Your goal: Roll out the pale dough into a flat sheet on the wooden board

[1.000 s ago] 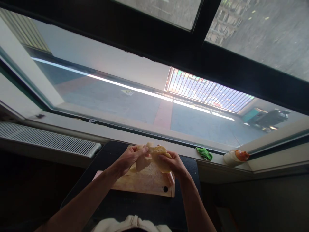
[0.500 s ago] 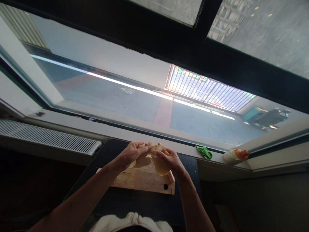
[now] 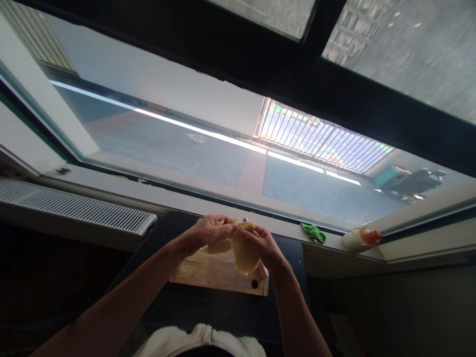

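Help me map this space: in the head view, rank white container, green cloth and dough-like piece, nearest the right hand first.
1. Dough-like piece, in the right hand.
2. Green cloth, to the right.
3. White container, farther right.

Cream gathered garment, bare forearms

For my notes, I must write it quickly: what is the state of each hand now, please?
Left hand: closed, holding dough.
Right hand: closed, also holding dough.
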`<state>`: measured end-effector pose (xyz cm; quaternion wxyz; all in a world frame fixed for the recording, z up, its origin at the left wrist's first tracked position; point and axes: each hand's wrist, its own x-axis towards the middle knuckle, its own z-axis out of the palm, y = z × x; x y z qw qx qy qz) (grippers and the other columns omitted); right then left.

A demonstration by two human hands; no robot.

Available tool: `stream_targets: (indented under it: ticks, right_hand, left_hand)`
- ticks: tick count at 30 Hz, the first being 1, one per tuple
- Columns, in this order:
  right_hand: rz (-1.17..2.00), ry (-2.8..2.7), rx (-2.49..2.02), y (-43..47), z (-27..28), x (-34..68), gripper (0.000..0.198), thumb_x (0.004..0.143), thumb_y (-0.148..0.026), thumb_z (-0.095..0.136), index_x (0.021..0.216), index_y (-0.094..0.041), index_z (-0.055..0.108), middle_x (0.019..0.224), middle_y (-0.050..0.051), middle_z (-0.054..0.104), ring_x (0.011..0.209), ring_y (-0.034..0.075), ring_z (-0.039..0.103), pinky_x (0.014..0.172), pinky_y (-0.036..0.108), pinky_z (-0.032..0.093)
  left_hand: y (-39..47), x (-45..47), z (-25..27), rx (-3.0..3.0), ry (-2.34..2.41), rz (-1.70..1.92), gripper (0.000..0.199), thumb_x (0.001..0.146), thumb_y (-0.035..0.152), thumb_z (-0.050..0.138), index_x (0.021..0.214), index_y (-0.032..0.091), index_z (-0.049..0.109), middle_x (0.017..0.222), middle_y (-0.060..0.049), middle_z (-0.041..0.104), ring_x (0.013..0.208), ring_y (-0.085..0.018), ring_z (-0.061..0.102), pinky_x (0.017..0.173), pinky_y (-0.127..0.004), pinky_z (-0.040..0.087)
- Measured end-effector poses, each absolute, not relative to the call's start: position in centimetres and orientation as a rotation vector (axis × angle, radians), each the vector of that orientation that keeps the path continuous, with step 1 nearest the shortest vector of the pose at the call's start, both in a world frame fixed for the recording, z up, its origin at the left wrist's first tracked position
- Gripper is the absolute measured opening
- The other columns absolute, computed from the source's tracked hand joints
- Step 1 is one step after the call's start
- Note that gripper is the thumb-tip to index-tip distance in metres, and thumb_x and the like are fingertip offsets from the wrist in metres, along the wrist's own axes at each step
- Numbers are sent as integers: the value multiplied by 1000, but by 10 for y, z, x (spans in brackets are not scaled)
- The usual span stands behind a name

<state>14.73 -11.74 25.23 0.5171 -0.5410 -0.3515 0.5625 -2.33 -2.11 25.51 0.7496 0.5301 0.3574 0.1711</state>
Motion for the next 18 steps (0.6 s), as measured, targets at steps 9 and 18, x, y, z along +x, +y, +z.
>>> stream_targets:
  ticks: [9, 18]
  right_hand:
    - [1321, -882, -1265, -107, 242, 142, 42, 66, -47, 75, 94, -17, 69, 82, 2, 69, 72, 16, 63, 65, 25, 50]
    - [1158, -830, -1375, -101, 225, 151, 36, 63, -43, 76, 87, -16, 72, 77, 3, 71, 68, 14, 62, 63, 25, 48]
  left_hand:
    - [-13, -5, 248, 1255, 901, 435, 41, 64, 43, 78, 87, 13, 65, 68, -3, 67, 56, -13, 61, 50, -21, 46]
    - [-7, -31, 229, 1310, 580, 144, 53, 63, 39, 78, 110, 19, 63, 104, -5, 69, 96, -20, 63, 82, -28, 48]
